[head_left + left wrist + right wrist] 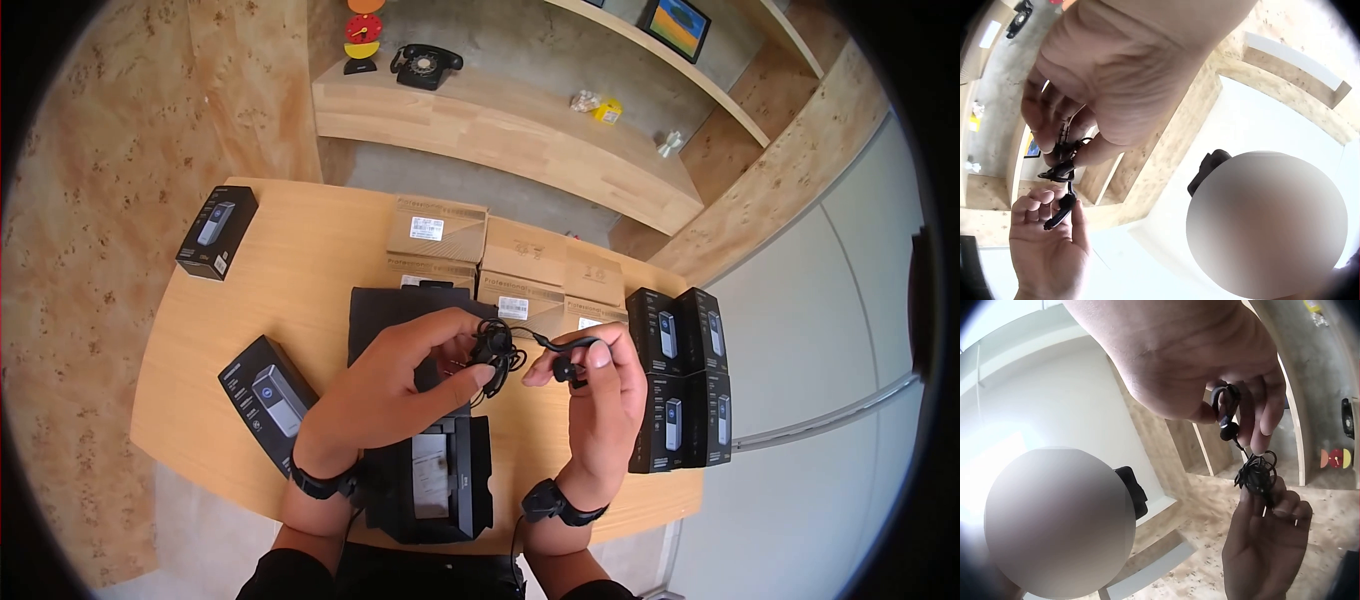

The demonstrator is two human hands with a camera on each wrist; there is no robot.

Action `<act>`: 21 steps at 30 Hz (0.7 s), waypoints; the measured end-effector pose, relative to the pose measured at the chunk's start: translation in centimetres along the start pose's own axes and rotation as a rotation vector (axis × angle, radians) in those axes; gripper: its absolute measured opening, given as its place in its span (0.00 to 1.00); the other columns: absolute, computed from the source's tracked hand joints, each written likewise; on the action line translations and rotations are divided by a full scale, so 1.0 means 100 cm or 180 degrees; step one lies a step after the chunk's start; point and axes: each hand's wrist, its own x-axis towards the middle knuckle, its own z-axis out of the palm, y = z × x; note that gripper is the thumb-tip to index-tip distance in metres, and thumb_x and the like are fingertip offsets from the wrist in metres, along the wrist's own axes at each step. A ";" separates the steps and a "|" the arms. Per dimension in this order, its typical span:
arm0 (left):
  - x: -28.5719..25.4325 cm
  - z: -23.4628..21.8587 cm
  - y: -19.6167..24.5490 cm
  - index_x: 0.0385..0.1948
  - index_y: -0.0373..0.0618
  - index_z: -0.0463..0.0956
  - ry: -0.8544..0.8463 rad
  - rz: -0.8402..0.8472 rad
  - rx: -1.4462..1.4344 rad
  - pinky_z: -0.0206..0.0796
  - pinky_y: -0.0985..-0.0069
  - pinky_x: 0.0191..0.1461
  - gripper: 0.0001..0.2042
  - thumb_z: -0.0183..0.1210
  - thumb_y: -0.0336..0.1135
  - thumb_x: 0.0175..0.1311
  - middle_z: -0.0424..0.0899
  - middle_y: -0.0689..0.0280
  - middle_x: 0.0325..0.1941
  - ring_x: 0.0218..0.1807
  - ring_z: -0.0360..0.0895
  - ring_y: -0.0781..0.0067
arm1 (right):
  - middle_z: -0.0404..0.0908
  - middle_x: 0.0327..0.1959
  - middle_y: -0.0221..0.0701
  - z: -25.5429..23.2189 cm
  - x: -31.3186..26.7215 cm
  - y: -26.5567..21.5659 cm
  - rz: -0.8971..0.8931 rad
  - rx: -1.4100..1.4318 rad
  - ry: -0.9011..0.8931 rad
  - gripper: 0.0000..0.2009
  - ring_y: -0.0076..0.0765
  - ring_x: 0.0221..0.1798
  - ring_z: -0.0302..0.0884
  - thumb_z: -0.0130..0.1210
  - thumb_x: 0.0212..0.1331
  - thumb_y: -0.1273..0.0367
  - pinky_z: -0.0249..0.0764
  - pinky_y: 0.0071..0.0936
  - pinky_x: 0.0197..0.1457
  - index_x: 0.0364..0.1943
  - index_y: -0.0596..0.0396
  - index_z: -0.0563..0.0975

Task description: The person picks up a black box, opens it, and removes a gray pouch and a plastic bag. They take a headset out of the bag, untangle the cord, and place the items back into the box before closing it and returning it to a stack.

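My left hand (pixel 385 385) pinches a bundle of thin black cable (pixel 492 345), looped into a coil, between thumb and fingers. Held by my right hand (pixel 612 400) is a black earphone (pixel 566 371) with a curved ear hook, joined to the coil by a short stretch of cable. In the right wrist view the earphone (pixel 1229 430) hangs just over the coiled cable (pixel 1257 472). Both hands are raised in front of the chest, above an open black box (pixel 482 490) in which a pale, flat piece (pixel 430 475) shows. My left forearm partly hides that box.
A black printed box (pixel 268 395) lies left of the open one, another (pixel 216 232) at the far left corner. Several black boxes (pixel 680 375) stand stacked at the right. Brown cartons (pixel 525 255) line the table's back edge, below a wooden shelf (pixel 500 125).
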 end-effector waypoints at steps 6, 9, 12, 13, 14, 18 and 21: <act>-0.003 0.001 0.007 0.50 0.39 0.80 -0.0074 -0.0298 -0.0132 0.68 0.76 0.55 0.11 0.64 0.26 0.68 0.80 0.70 0.42 0.45 0.74 0.80 | 0.86 0.37 0.41 0.004 -0.003 0.001 0.0111 -0.0052 -0.0168 0.09 0.32 0.38 0.83 0.53 0.78 0.67 0.78 0.30 0.47 0.41 0.59 0.71; 0.000 0.004 0.005 0.50 0.38 0.79 -0.0045 -0.0158 -0.0066 0.69 0.76 0.51 0.12 0.65 0.28 0.68 0.80 0.68 0.41 0.43 0.76 0.78 | 0.86 0.38 0.42 0.002 -0.003 0.001 0.0104 -0.0141 -0.0156 0.08 0.30 0.38 0.83 0.54 0.77 0.68 0.77 0.28 0.46 0.41 0.58 0.71; 0.003 0.004 -0.001 0.49 0.39 0.79 -0.0029 0.0128 0.0208 0.72 0.75 0.46 0.12 0.67 0.30 0.67 0.81 0.66 0.40 0.40 0.79 0.75 | 0.87 0.39 0.41 0.002 -0.002 0.000 0.0126 -0.0084 -0.0091 0.08 0.28 0.37 0.82 0.54 0.77 0.68 0.76 0.26 0.43 0.41 0.58 0.72; 0.003 0.004 -0.002 0.49 0.38 0.79 -0.0064 0.0119 0.0286 0.72 0.75 0.47 0.12 0.67 0.31 0.67 0.80 0.65 0.40 0.41 0.79 0.74 | 0.87 0.39 0.41 0.002 -0.001 0.000 0.0135 -0.0058 -0.0072 0.08 0.27 0.36 0.81 0.54 0.77 0.69 0.75 0.25 0.43 0.41 0.58 0.72; 0.002 0.004 -0.003 0.48 0.38 0.79 -0.0100 0.0105 0.0362 0.73 0.74 0.47 0.12 0.67 0.31 0.67 0.80 0.65 0.40 0.41 0.80 0.73 | 0.87 0.40 0.41 0.003 -0.002 0.000 0.0153 -0.0059 -0.0072 0.07 0.27 0.36 0.81 0.54 0.77 0.69 0.75 0.24 0.42 0.42 0.58 0.72; 0.002 0.006 -0.007 0.46 0.38 0.79 -0.0078 0.0267 0.0307 0.72 0.73 0.49 0.12 0.67 0.29 0.65 0.79 0.63 0.40 0.42 0.79 0.72 | 0.88 0.41 0.42 0.002 0.000 -0.001 0.0135 -0.0098 -0.0074 0.06 0.25 0.36 0.80 0.53 0.77 0.70 0.73 0.22 0.39 0.43 0.59 0.73; 0.000 0.003 -0.001 0.45 0.37 0.79 -0.0249 -0.0055 0.0209 0.70 0.74 0.49 0.11 0.68 0.25 0.62 0.81 0.64 0.40 0.42 0.77 0.74 | 0.88 0.43 0.43 0.003 0.000 -0.002 0.0147 -0.0179 -0.0061 0.06 0.25 0.35 0.81 0.53 0.77 0.70 0.72 0.20 0.37 0.43 0.60 0.74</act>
